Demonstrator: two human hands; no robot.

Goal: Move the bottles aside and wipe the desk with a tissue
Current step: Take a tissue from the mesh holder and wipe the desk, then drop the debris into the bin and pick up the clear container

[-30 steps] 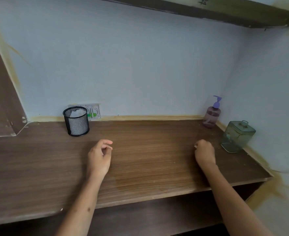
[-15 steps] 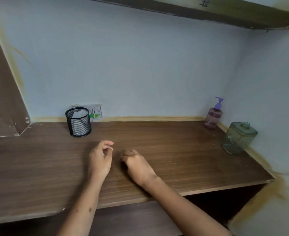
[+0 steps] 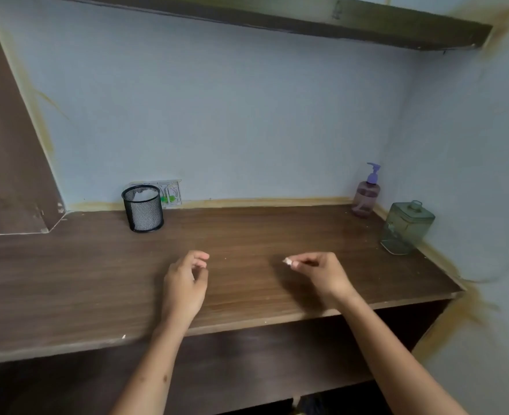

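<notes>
A purple pump bottle (image 3: 366, 196) stands in the desk's back right corner. A green square bottle (image 3: 406, 228) stands just in front of it against the right wall. My right hand (image 3: 322, 274) is low over the brown desk (image 3: 247, 232), right of centre, and pinches a small white scrap of tissue (image 3: 288, 261) at its fingertips. My left hand (image 3: 186, 281) hovers over the desk's middle with loosely curled fingers and holds nothing. Both hands are well away from the bottles.
A black mesh cup (image 3: 143, 211) with white paper inside stands at the back left, in front of a wall socket (image 3: 171, 193). A shelf (image 3: 277, 16) runs overhead. A wooden panel (image 3: 10, 163) closes off the left side. Walls bound the back and right.
My right hand swept left across the desk to beside my left hand, then came back to the right. My left hand has hardly moved.
</notes>
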